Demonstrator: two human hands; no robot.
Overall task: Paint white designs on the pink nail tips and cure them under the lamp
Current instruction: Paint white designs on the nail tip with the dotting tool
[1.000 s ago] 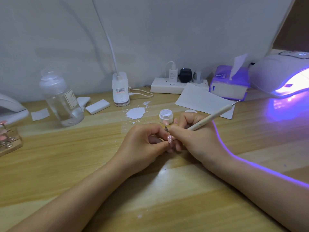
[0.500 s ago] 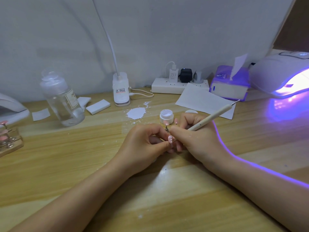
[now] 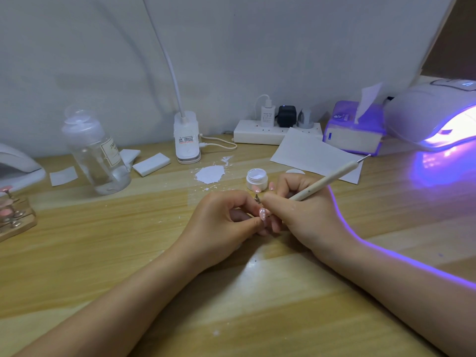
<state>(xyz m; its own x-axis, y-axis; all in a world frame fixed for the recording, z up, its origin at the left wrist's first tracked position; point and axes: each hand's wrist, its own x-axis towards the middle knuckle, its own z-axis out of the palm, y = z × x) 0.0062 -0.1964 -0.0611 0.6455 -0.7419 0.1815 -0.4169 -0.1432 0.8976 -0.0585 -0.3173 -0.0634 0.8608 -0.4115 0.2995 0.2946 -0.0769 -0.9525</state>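
We are mid-painting: our left hand [image 3: 221, 222] pinches the small pink nail tip [image 3: 263, 214], our right hand [image 3: 301, 212] grips the cream dotting pen [image 3: 324, 182]. Next, steady dots, then the glowing white curing lamp [image 3: 435, 114] far right.

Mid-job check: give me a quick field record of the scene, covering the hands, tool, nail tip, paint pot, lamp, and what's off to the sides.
left hand: pinches pink nail tip, low over the table
right hand: grips dotting pen, working end down at the tip
nail tip state: white dots visible on it
paint pot: open, white inside, just beyond the hands
curing lamp: far right, lit violet
left edge: wooden stand with more pink tips
back: clear bottle, power strip, tissue box
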